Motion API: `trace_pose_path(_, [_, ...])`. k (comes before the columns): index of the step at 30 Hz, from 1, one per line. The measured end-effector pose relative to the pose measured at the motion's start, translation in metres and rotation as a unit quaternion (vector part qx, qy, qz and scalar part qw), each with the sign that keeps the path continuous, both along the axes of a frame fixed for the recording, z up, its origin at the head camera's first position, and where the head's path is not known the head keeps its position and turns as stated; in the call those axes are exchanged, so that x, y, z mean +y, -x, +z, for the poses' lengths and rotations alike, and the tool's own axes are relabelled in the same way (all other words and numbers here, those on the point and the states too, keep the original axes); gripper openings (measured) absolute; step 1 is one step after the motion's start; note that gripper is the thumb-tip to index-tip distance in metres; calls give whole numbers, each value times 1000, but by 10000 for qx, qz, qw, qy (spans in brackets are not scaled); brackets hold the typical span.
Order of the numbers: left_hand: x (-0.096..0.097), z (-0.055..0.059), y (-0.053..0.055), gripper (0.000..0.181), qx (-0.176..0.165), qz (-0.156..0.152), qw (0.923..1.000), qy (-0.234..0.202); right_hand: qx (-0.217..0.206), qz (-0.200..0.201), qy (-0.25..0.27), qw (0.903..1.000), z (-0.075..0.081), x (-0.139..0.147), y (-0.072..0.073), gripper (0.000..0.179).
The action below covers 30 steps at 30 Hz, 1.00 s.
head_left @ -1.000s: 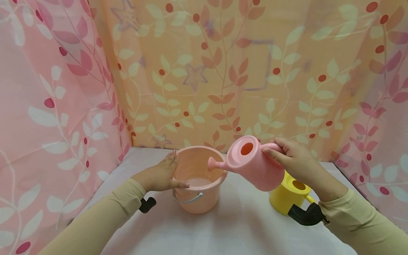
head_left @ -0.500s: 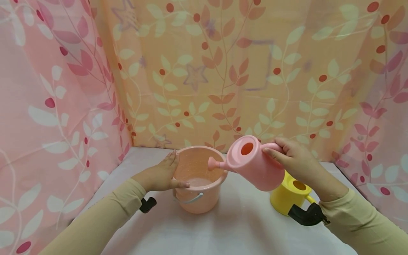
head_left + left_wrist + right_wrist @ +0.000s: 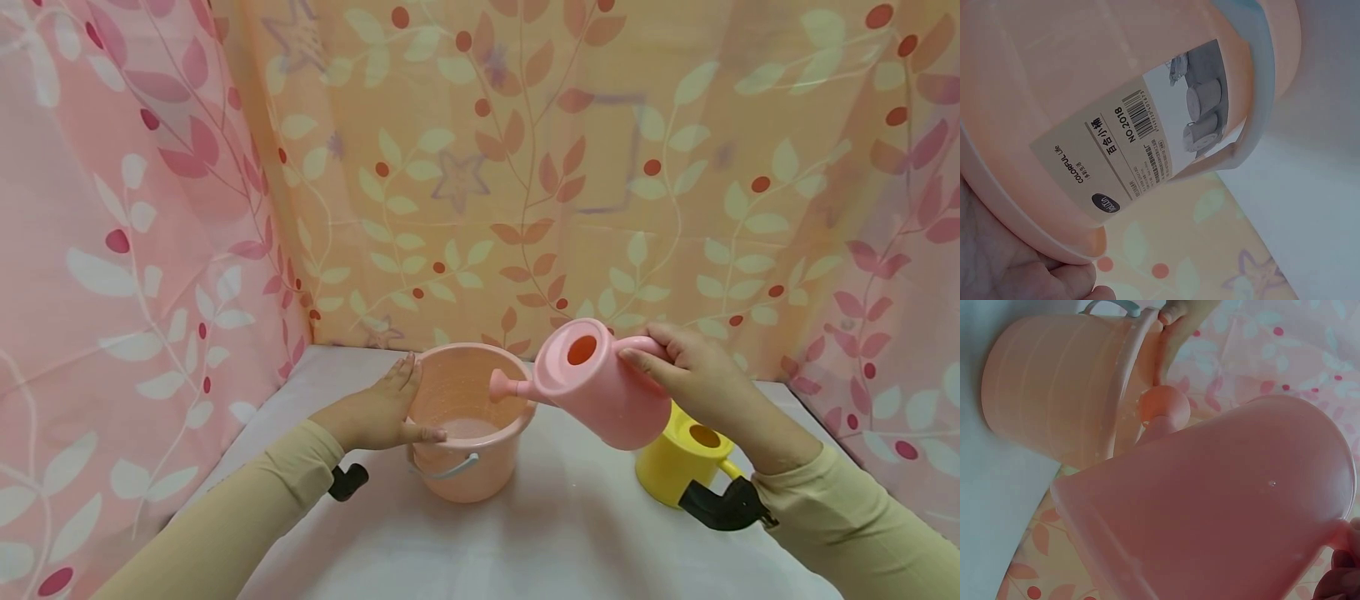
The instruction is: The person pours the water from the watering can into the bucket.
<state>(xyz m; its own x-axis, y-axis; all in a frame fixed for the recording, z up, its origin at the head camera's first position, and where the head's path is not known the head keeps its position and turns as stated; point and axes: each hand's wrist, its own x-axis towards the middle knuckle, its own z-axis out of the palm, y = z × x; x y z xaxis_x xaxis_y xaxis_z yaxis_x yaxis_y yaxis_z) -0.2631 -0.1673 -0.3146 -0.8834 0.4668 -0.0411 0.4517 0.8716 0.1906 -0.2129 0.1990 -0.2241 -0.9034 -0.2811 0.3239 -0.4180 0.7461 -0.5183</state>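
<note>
My right hand (image 3: 686, 367) grips the handle of a pink watering can (image 3: 607, 400), tilted toward the left. The can's spout head (image 3: 499, 385) hangs over the mouth of a peach bucket (image 3: 468, 471), just inside its right rim. My left hand (image 3: 378, 408) rests on the bucket's left rim, fingers stretched along it and thumb on the near edge. In the right wrist view the can's body (image 3: 1222, 506) fills the foreground. Small shiny specks show by the spout head (image 3: 1165, 407). A printed label (image 3: 1125, 134) on the bucket appears in the left wrist view.
Behind the right forearm stands a yellow watering can (image 3: 675, 462), partly covered by a black wrist mount (image 3: 723, 504). The bucket's pale handle (image 3: 450, 468) hangs at its front. Patterned fabric (image 3: 465, 208) walls the white table (image 3: 480, 550) on three sides.
</note>
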Motion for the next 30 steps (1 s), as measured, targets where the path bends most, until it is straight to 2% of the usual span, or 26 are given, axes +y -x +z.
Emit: trace_pose_path(30, [1, 2, -1, 116, -53, 1, 10000, 47, -31, 27, -56, 10000, 4, 0, -1, 29])
